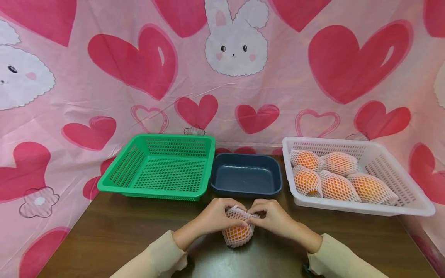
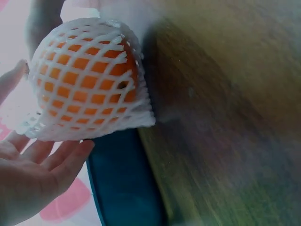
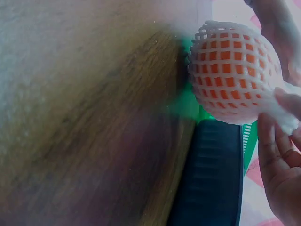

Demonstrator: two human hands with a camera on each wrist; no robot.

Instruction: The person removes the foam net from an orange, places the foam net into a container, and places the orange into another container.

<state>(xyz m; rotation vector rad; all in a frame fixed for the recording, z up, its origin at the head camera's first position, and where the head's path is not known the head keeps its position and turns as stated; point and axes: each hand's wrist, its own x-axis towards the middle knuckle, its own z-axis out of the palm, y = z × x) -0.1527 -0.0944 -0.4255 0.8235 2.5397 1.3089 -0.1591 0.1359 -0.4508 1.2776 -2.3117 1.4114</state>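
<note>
An orange fruit in a white foam net [image 1: 238,234] sits on the table between my two hands, near the front. My left hand [image 1: 218,217] grips the net's upper left side, thumb across the front. From the other side my right hand [image 1: 274,220] pinches the net's top edge between thumb and fingers. In the left wrist view the netted fruit [image 2: 84,84] shows orange skin through the mesh, with a small dark spot. The right wrist view shows the net [image 3: 235,70] drawn together at one end, where fingertips pinch it.
A green slotted basket [image 1: 156,193] stands back left, with no fruit visible inside. Beside it is a dark blue tray [image 1: 245,185]. The white basket [image 1: 347,206] at right holds several netted orange fruits [image 1: 338,187]. A pink heart-patterned cloth [image 1: 222,88] hangs behind the wooden table [image 1: 132,227].
</note>
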